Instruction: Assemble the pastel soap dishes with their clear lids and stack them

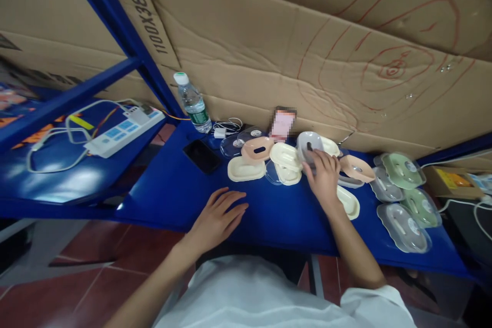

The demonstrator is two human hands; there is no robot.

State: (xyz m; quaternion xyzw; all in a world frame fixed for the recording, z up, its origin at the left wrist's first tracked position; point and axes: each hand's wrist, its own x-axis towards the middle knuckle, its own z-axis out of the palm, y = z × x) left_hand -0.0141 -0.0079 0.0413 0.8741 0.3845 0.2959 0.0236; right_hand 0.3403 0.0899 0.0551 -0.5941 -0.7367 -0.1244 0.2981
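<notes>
My right hand [323, 174] reaches over the pile, its fingertips at a grey oval dish [308, 142] with a dark slot; its thumb and fingers bend around the near edge. Above the blue table's front part, my left hand [221, 215] hovers with fingers apart and nothing in it. Cream dishes [246, 169] lie nearest to it, beside a peach dish with a slot [257, 149] and another cream dish [285, 157]. A second peach dish [358, 168] sits right of my right hand, and a cream tray [349, 203] lies partly behind that wrist.
Lidded grey [404, 228] and green boxes [404, 170] stand at the right. A black phone [202, 156], water bottle [194, 105] and white charger [220, 133] are at the left. Another phone [282, 124] leans on the cardboard wall [246, 51]. A power strip [123, 133] lies farther left.
</notes>
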